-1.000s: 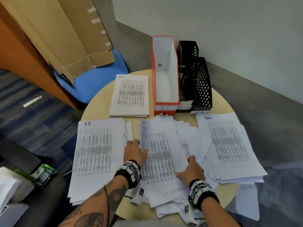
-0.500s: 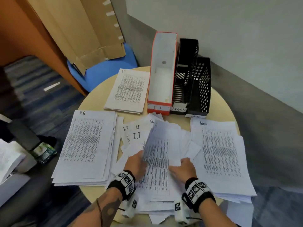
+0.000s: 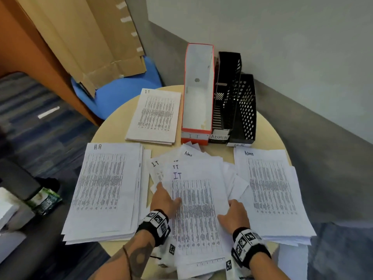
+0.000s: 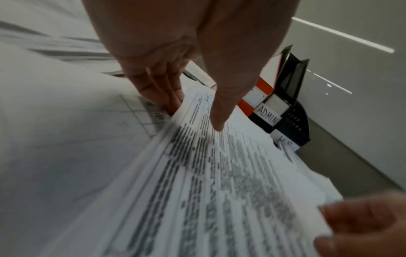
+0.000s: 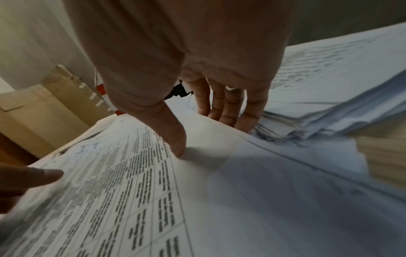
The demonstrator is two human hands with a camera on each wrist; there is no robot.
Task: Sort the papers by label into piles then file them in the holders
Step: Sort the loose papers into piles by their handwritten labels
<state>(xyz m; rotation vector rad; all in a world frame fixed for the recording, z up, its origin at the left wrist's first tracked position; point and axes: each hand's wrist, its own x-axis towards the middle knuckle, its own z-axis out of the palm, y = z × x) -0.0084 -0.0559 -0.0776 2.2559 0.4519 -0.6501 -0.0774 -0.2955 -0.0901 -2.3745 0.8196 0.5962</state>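
- Both hands are on the loose white heap of unsorted printed sheets in the middle of the round beige table, between the H.R pile and the Admin pile
- Left hand pinches the top sheet's left edge, fingers tucked under, thumb on top
- Right hand pinches the right edge the same way
- Top sheet reads "IT", dense table print below
- Thin, floppy paper, I'd say; sheets slide, so hold opposite edges and lift flat
- It likely goes to the IT pile beside the orange-and-white cardboard holder
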